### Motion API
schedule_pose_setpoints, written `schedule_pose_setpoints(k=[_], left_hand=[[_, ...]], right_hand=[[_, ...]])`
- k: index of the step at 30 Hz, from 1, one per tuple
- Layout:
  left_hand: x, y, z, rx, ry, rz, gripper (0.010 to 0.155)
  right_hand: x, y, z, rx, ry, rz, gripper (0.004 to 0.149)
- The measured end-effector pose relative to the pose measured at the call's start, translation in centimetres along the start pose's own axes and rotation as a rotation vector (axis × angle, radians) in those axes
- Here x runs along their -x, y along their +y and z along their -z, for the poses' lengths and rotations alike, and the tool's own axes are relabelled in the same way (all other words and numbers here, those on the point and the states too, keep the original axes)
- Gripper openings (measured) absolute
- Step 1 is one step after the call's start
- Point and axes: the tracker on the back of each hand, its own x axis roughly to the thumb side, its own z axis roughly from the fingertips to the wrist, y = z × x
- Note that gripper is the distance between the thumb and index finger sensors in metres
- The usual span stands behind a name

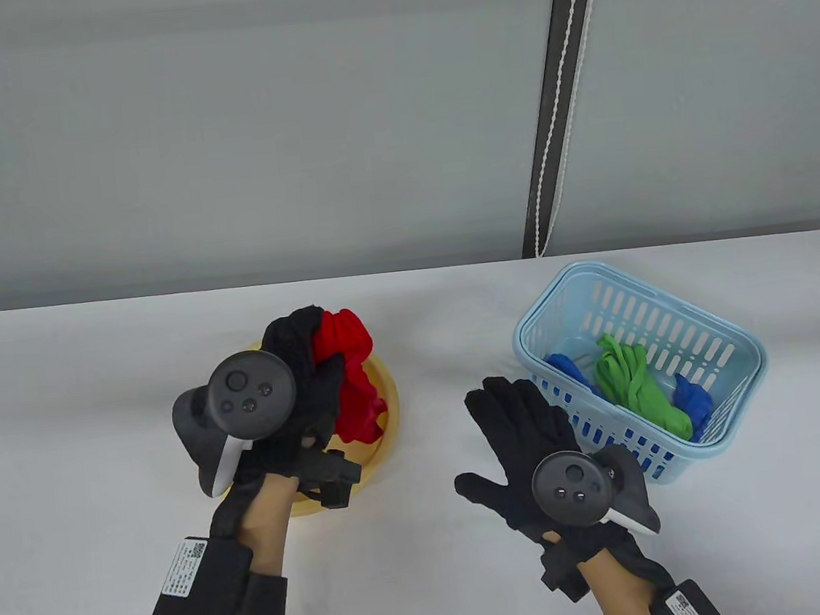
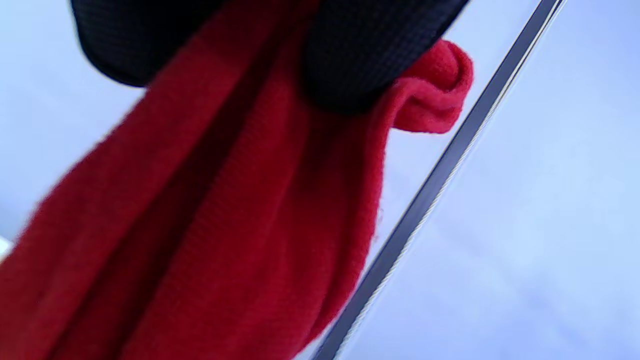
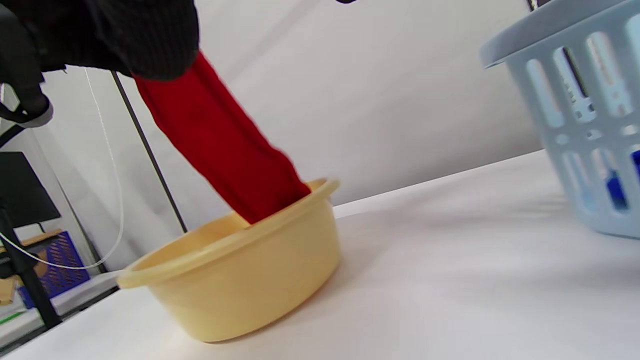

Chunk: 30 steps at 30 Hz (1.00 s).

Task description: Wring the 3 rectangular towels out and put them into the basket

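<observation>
Left hand (image 1: 302, 399) grips the red towel (image 1: 348, 376) bunched in its curled fingers, lifted above the yellow basin (image 3: 235, 280) with its lower end hanging inside. Right hand (image 1: 522, 435), fingers spread and holding nothing, hovers just left of the blue basket (image 1: 713, 334), which holds a green towel (image 1: 634, 383) and a blue towel (image 1: 691, 402).

A round yellow plastic basin (image 1: 388, 390) is sitting left of a light-blue slotted plastic basket (image 1: 721, 341) on the white table (image 1: 61, 403), a red cloth towel (image 1: 347, 373) is hanging into it, and green (image 1: 637, 379) and blue (image 1: 692, 399) twisted towels are lying in the basket
</observation>
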Motion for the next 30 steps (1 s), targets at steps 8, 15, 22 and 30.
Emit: schedule_pose_setpoints(k=[8,15,22,30], left_hand=[[-2.7,-1.3,-2.9,0.02,-0.142,-0.316,0.052],[-4.1,-3.9,-5.4,0.128,-0.225,-0.503,0.051],[-5.4,-5.0,-6.1,0.258,-0.298,-0.636,0.051],[-1.8,-5.1,-6.8,0.201,-0.272,-0.758,0.054]], right_hand=[[1.7,-1.0,0.5,-0.056,-0.054,0.4,0.102],[1.3,-0.5,0.8,-0.185,-0.156,0.622,0.106],[-0.1,-0.4,0.9,-0.225,-0.241,0.679,0.091],[0.2,0.8,1.1,-0.126,-0.089,0.647,0.049]])
